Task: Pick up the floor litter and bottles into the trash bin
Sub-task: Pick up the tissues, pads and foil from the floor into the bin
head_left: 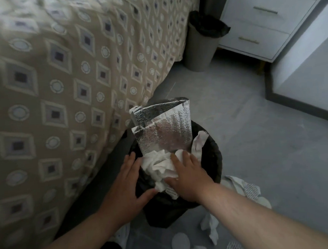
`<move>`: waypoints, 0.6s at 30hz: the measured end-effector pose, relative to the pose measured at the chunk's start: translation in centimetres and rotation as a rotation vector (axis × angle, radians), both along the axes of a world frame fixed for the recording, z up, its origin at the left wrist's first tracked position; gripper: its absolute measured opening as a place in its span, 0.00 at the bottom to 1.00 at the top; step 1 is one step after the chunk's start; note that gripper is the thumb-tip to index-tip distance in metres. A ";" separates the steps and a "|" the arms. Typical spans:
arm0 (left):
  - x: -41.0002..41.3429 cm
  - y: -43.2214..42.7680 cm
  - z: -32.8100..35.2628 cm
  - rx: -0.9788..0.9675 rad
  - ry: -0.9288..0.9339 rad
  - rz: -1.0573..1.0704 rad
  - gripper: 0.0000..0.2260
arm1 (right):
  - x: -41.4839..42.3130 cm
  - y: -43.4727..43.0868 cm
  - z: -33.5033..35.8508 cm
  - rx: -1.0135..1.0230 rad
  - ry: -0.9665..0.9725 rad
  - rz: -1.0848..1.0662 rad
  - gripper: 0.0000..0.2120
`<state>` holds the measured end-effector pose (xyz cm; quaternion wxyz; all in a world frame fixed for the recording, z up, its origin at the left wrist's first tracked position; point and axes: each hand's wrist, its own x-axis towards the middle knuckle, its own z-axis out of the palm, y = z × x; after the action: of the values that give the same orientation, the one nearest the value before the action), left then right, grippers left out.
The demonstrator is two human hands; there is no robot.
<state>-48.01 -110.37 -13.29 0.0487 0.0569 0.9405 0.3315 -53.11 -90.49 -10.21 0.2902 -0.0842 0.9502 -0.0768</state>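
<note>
A trash bin with a black liner (213, 159) stands on the floor beside the bed. A silver foil bag (165, 128) sticks up out of it, with crumpled white paper (157, 166) piled in front. My right hand (188, 174) lies flat on top of the paper, fingers spread. My left hand (126, 184) rests open against the bin's left rim, touching the paper's edge. More white paper litter (211, 227) and a torn wrapper (247, 190) lie on the floor to the right of the bin. No bottles are in view.
A bed with a patterned beige cover (64, 91) fills the left side. A second grey bin with a black liner (201, 45) stands by a white drawer unit (258, 26). A white cabinet (307, 71) is at right. Grey floor (254, 139) lies between.
</note>
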 end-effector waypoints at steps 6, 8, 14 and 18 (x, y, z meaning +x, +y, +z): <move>-0.2 0.0 -0.2 -0.066 0.007 -0.034 0.51 | -1.3 -0.6 -0.6 0.020 -0.076 -0.012 0.38; -0.8 0.1 -0.5 -0.072 0.038 -0.046 0.46 | -0.8 -0.2 1.2 -0.040 -0.011 -0.008 0.38; -1.3 2.0 4.1 -0.174 0.316 -0.225 0.29 | 3.7 9.0 7.6 -0.429 0.384 -0.073 0.25; 3.5 7.9 5.9 -0.163 0.201 -0.873 0.25 | 7.5 19.2 4.3 -0.296 0.398 -0.337 0.22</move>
<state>-44.48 -102.51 -7.39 0.0966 0.4759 0.8515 0.1979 -45.59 -71.29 -5.90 0.0661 0.0199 0.9674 -0.2438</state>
